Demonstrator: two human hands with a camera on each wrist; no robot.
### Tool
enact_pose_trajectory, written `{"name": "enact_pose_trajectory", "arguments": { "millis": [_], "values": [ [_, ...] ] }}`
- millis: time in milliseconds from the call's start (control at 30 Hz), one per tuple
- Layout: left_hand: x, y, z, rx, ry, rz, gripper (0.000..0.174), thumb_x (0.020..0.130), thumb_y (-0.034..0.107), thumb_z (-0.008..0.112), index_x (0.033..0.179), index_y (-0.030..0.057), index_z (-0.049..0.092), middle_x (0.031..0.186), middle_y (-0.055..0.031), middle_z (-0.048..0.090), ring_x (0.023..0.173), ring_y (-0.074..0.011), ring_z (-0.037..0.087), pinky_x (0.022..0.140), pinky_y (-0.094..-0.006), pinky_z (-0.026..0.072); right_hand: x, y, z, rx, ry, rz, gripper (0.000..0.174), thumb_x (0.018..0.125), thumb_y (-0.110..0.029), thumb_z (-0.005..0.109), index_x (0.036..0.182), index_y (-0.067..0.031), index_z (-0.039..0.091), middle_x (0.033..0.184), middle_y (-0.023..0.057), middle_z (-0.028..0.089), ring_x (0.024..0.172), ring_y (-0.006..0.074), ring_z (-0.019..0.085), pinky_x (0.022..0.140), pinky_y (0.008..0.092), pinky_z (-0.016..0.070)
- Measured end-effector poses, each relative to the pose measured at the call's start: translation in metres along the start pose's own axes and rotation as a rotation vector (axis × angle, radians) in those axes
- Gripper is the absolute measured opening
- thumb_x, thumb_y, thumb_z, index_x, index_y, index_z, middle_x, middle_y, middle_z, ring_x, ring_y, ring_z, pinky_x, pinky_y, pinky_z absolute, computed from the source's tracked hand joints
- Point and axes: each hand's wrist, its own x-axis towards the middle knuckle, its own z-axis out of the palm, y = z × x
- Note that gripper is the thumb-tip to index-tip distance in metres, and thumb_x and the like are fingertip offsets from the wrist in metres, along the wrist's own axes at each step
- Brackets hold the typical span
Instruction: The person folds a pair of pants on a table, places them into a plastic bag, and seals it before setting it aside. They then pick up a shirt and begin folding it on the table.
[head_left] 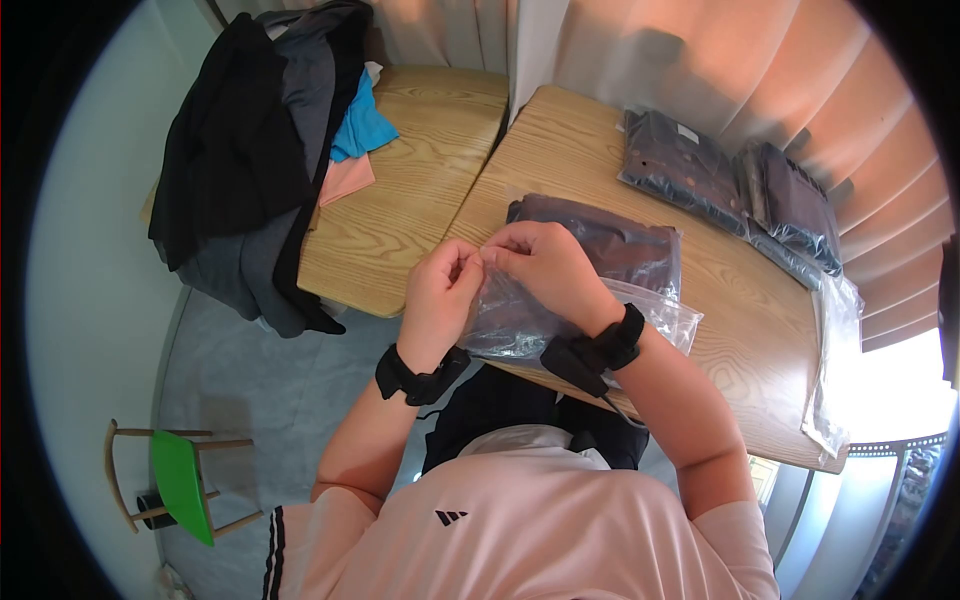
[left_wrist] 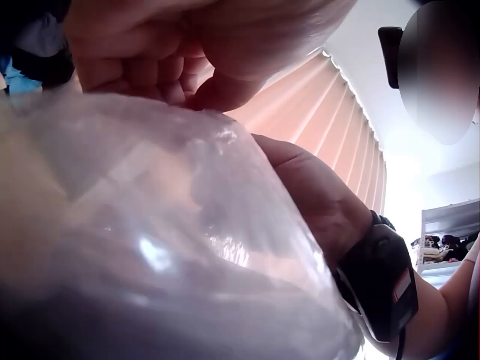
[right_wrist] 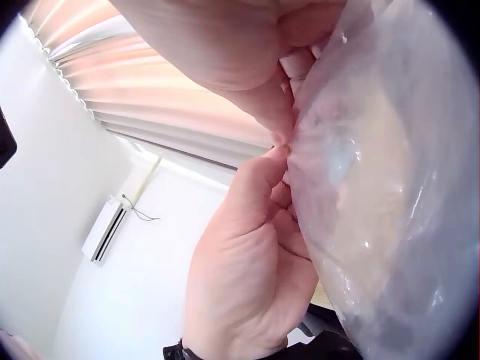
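Taking the place where the fingertips met in the head view as the clock's centre, a green chair [head_left: 180, 485] stood at 8 o'clock. Dark clothes [head_left: 240, 150] were heaped at 10, over the edge of the left table [head_left: 415, 170]. A pink cloth [head_left: 347, 180] and a blue cloth [head_left: 365, 125] stuck out from them toward 11.

The left hand [head_left: 440, 295], at 7 o'clock, pinched the edge of a clear bag [head_left: 512, 322] between thumb and curled fingers. The right hand [head_left: 550, 270], at 3, pinched that edge too, its fingertips right beside the left's. Both wrists wore black bands [head_left: 425, 375].

The bag lay on the right table [head_left: 755, 325], spreading from 3 to 5 o'clock, with a dark folded garment [head_left: 635, 240] inside. Two dark packs [head_left: 685, 165] sat between 2 and 3, before the curtain [head_left: 800, 60]. Clear film [head_left: 835, 350] hung over the table's edge just past 3.
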Motion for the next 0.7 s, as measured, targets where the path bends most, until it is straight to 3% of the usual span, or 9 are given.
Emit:
{"name": "enact_pose_trajectory", "arguments": {
  "millis": [33, 267, 333, 567, 633, 700],
  "values": [
    [0.0, -0.001, 0.002, 0.03, 0.056, 0.047, 0.01, 0.087, 0.003, 0.052, 0.078, -0.0002, 0.054, 0.063, -0.0003, 0.055, 0.056, -0.0059, 0.05, 0.051, -0.0213, 0.0393, 0.0, -0.001, 0.0, -0.046, -0.001, 0.007, 0.018, 0.078, -0.014, 0.064, 0.086, 0.001, 0.067, 0.074, 0.0146, 0.064, 0.066, 0.023, 0.06, 0.063, 0.0309, 0.0473],
    [-0.001, -0.007, 0.008, -0.035, 0.083, 0.023, 0.01, 0.086, 0.003, 0.053, 0.076, 0.0009, 0.054, 0.061, 0.0003, 0.054, 0.055, -0.0056, 0.05, 0.05, -0.0211, 0.0387, -0.003, -0.007, -0.006, -0.092, 0.005, -0.006, 0.016, 0.076, -0.014, 0.064, 0.085, 0.0001, 0.067, 0.071, 0.0149, 0.062, 0.064, 0.0246, 0.059, 0.062, 0.0306, 0.0469],
    [-0.001, -0.011, 0.007, -0.042, 0.074, -0.012, 0.01, 0.088, 0.004, 0.053, 0.078, 0.0009, 0.053, 0.063, -0.0003, 0.055, 0.057, -0.0057, 0.05, 0.052, -0.0207, 0.0391, -0.005, -0.009, -0.01, -0.184, -0.038, 0.024, 0.015, 0.081, -0.011, 0.063, 0.086, 0.0035, 0.065, 0.072, 0.0069, 0.063, 0.066, 0.0097, 0.054, 0.064, 0.0253, 0.0451],
    [0.001, -0.009, 0.006, -0.263, 0.072, -0.101, 0.011, 0.091, 0.007, 0.051, 0.082, 0.0013, 0.052, 0.067, -0.0017, 0.055, 0.06, -0.0067, 0.051, 0.056, -0.0206, 0.0404, -0.027, 0.005, -0.051, -0.12, -0.058, 0.096, 0.016, 0.081, -0.011, 0.063, 0.087, 0.0035, 0.065, 0.073, 0.0045, 0.061, 0.069, 0.0103, 0.054, 0.067, 0.0253, 0.0447],
    [0.005, -0.011, 0.007, -0.255, 0.045, -0.058, 0.011, 0.091, 0.008, 0.051, 0.082, 0.0018, 0.052, 0.066, -0.0013, 0.054, 0.059, -0.0073, 0.05, 0.055, -0.021, 0.0405, -0.036, 0.008, -0.067, -0.167, -0.014, 0.072, 0.019, 0.079, -0.015, 0.064, 0.087, 0.0016, 0.066, 0.071, 0.0106, 0.062, 0.066, 0.0171, 0.057, 0.065, 0.0287, 0.0463],
    [0.005, -0.011, 0.006, -0.247, 0.033, -0.096, 0.011, 0.091, 0.008, 0.051, 0.082, 0.002, 0.053, 0.066, -0.0012, 0.054, 0.059, -0.0075, 0.05, 0.056, -0.0212, 0.0406, -0.045, 0.006, -0.08, -0.21, 0.0, 0.142, 0.018, 0.079, -0.015, 0.064, 0.087, 0.0013, 0.066, 0.072, 0.0117, 0.063, 0.069, 0.0176, 0.058, 0.067, 0.0289, 0.0466]
  ]
}}
